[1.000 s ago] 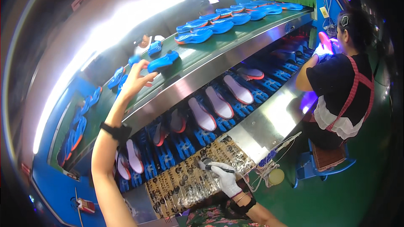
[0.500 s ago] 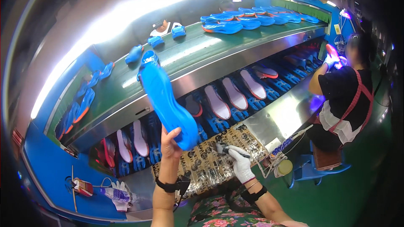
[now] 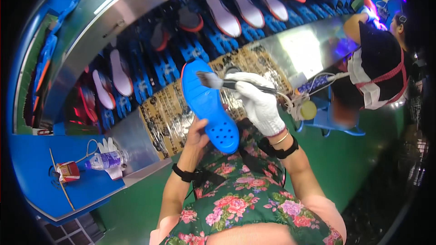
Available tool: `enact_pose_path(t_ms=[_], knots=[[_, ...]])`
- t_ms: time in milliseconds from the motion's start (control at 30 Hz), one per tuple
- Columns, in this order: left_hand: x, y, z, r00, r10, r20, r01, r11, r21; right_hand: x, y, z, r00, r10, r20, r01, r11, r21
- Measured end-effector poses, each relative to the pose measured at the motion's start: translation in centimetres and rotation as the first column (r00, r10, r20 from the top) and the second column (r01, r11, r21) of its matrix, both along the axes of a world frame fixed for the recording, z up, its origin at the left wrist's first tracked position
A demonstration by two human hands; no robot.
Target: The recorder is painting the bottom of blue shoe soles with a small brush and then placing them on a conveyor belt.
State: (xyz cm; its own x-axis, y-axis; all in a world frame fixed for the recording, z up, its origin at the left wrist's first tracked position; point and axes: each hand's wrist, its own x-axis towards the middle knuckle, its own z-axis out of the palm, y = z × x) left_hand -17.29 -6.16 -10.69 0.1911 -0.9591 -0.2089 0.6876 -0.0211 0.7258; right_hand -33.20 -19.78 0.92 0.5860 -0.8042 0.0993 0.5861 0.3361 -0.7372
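My left hand (image 3: 197, 134) grips a blue shoe sole (image 3: 206, 106) from below, holding it upright over my lap. My right hand (image 3: 259, 102), in a white glove, holds a brush (image 3: 222, 82) by its dark handle. The brush's grey bristles lie against the upper part of the blue sole. Both wrists wear dark bands. Just behind the sole is a work board (image 3: 170, 113) covered in patterned paper.
A steel conveyor frame (image 3: 136, 4) holds several pale and dark soles on blue racks (image 3: 222, 41). Another person in a black top and red apron (image 3: 379, 70) works at the right. A plastic bottle (image 3: 106, 159), a small red carton (image 3: 67, 171) and a white glove lie on the blue shelf at left.
My left hand has brought the blue sole down from high above the conveyor to my lap. My right hand has lifted the brush onto the sole. The view has tilted down.
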Motion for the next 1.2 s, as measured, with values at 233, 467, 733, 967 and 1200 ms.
enact_pose_path(t_ms=[233,467,733,967,1200], knots=[[-2.2,-0.5,0.1,0.877,-0.113,-0.468,0.036,0.985,-0.17,0.2,1.2,-1.3,0.938,-0.145,-0.314,0.034,0.941,-0.336],[-3.2,-1.6,3.3,0.808,-0.352,-0.473,-0.003,0.8,-0.6,-0.7,1.1,0.8,0.864,-0.339,-0.373,0.03,0.773,-0.633],[-4.7,-1.6,5.6,0.946,0.276,-0.171,-0.26,0.96,0.108,0.5,0.4,1.8,0.841,-0.496,-0.214,0.08,0.505,-0.859],[-5.5,-0.5,1.3,0.97,0.243,-0.014,-0.24,0.964,0.114,-0.1,2.4,2.0,0.79,-0.608,-0.085,-0.009,0.127,-0.992],[-5.1,-0.4,2.3,0.967,0.233,-0.105,-0.223,0.969,0.104,-1.0,2.8,1.0,0.815,-0.571,-0.101,0.082,0.286,-0.955]])
